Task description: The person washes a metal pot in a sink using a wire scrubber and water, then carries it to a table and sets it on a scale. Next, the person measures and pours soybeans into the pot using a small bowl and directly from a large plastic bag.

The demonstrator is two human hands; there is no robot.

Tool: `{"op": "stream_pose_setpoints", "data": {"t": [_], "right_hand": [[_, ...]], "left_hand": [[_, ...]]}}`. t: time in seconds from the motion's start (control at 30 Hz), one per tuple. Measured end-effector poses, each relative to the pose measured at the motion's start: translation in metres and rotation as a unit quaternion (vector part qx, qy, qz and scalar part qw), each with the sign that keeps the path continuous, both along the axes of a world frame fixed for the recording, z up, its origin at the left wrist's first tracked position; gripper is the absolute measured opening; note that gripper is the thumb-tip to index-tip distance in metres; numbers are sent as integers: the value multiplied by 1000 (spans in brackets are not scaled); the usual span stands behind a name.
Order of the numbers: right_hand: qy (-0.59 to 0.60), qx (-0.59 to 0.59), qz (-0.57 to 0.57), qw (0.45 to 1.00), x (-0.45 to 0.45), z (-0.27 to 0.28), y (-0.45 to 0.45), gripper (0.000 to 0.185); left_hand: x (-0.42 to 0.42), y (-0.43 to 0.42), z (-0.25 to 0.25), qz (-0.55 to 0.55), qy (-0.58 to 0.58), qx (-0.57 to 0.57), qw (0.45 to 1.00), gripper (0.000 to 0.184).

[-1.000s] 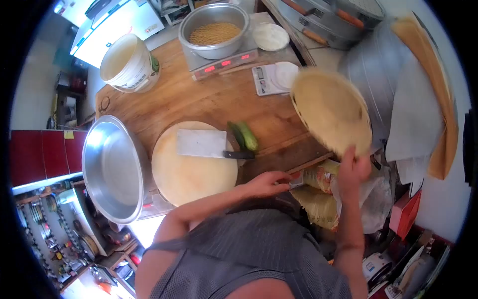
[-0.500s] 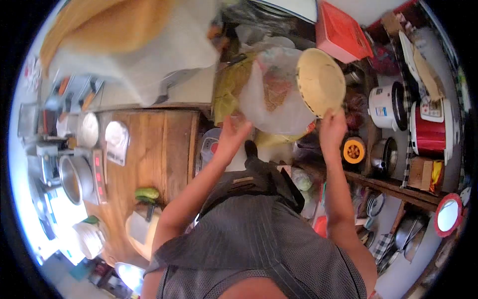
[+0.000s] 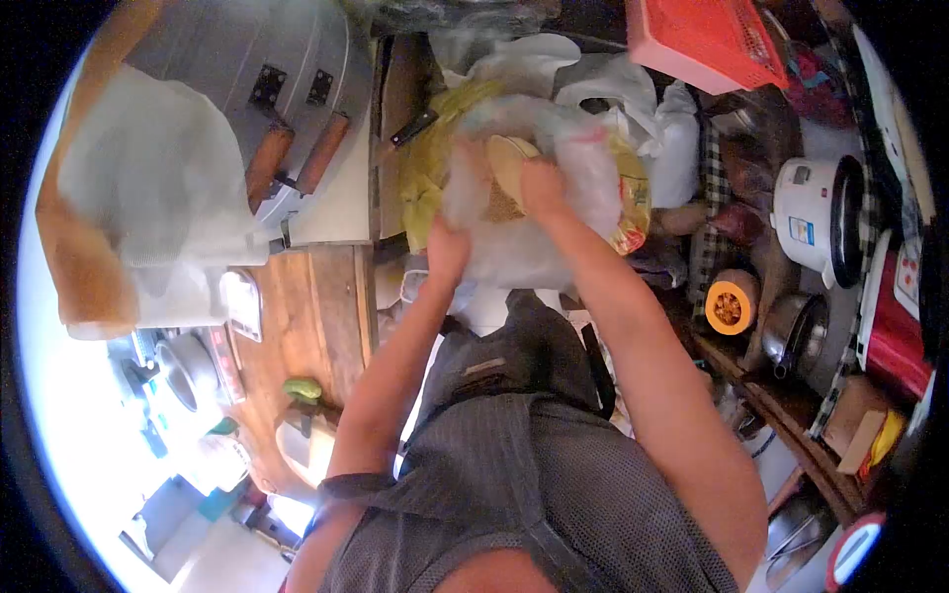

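Observation:
Inside a translucent plastic bag (image 3: 524,252) lies brown grain-like stuff (image 3: 502,205). My right hand (image 3: 544,188) reaches into the bag's mouth, closed on the rim of a pale yellow bowl (image 3: 509,163). The bowl is tilted down over the grain; its lower edge is blurred, so whether it touches I cannot tell. My left hand (image 3: 450,249) is closed on the near left edge of the bag. Yellow plastic (image 3: 423,188) is bunched at the left of the bag, and a yellow printed packet (image 3: 633,193) stands at its right.
A red basket (image 3: 692,49) sits at the back right. On the right are a white rice cooker (image 3: 816,217), a cut pumpkin (image 3: 730,307) and a metal kettle (image 3: 794,331). A wooden table (image 3: 287,296) with a green vegetable (image 3: 301,388) stands left. A black handle (image 3: 413,128) lies near the bag.
My right hand has carried the bowl left and down into the bag. My left hand, open before, has closed on the bag's edge. The whole view has shifted.

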State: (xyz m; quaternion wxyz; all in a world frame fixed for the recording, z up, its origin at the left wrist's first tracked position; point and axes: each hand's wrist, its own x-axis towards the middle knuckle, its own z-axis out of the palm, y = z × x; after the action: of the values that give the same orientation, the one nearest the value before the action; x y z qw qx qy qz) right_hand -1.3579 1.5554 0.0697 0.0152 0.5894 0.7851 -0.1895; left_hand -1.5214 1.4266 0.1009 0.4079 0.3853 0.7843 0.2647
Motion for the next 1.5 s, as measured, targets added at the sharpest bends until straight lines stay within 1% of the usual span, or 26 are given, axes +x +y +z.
{"op": "stream_pose_setpoints", "data": {"t": [0.07,0.1,0.17,0.2,0.27,0.4,0.47,0.53,0.6,0.67,0.73,0.77,0.83,0.9,0.97,1.03,1.1,1.13,1.17,1.23,1.27,1.3,1.37,1.4,1.43,1.5], "right_hand": [[-13,-24,-85,996,12,-19,-2,19],[-12,-28,-84,996,22,-30,-7,19],[-61,14,-94,994,43,-51,-16,19],[-61,12,-95,993,46,-58,-17,19],[-34,-25,-151,988,45,-64,-16,17],[-43,-52,-156,986,27,-72,-11,16],[-85,-61,-124,987,20,-82,-6,17],[-99,-75,-100,987,12,-91,-8,17],[-82,-94,-95,988,5,-96,-11,17],[-47,-116,-101,987,0,-101,-15,18],[-18,-138,-111,984,-6,-108,-20,18],[-1,-149,-117,982,-9,-114,-22,18],[40,-173,-131,975,-16,-116,-24,19],[88,-192,-154,965,-13,-117,-25,19],[149,-221,-193,944,-12,-137,-32,20],[223,-244,-238,913,0,-143,-35,20],[325,-281,-297,853,12,-146,-41,21],[368,-295,-325,820,22,-146,-45,21],[406,-307,-347,788,33,-147,-49,21],[466,-329,-382,727,53,-146,-58,22],[490,-333,-387,706,61,-144,-62,22],[512,-332,-389,690,66,-142,-66,22],[546,-332,-378,670,68,-128,-69,23],[579,-337,-363,648,68,-119,-76,24],[577,-331,-370,649,66,-108,-77,24],[529,-370,-356,676,64,-93,-70,25]], "left_hand": [[8,6,26,-4,3,100,995,54],[11,4,28,-4,4,96,995,54],[21,3,28,-20,117,165,979,58],[27,1,30,-21,117,163,979,58],[35,0,36,-46,66,182,980,65],[53,8,61,-53,48,138,988,66],[66,16,69,-107,29,185,976,64],[87,20,71,-135,-30,176,975,64],[110,22,71,-222,-7,120,968,62],[130,22,78,-279,-49,57,957,62],[149,11,73,-315,-57,133,938,63],[161,4,69,-312,-51,132,940,63],[177,-2,67,-339,-54,263,902,63],[174,1,76,-352,-59,238,903,65],[166,6,96,-370,-76,211,901,67],[132,21,107,-324,-98,31,940,75],[105,19,104,-320,-48,82,943,82],[95,20,113,-304,-59,18,951,85],[86,18,116,-307,-58,18,950,85],[75,9,123,-271,-20,115,955,84],[70,3,122,-277,7,115,954,85],[66,1,121,-280,3,117,953,85],[60,-3,119,-283,86,223,929,78],[56,-8,112,-288,78,223,928,78],[51,-10,101,-255,24,191,948,75],[41,-7,98,-226,-37,160,960,72]]}}
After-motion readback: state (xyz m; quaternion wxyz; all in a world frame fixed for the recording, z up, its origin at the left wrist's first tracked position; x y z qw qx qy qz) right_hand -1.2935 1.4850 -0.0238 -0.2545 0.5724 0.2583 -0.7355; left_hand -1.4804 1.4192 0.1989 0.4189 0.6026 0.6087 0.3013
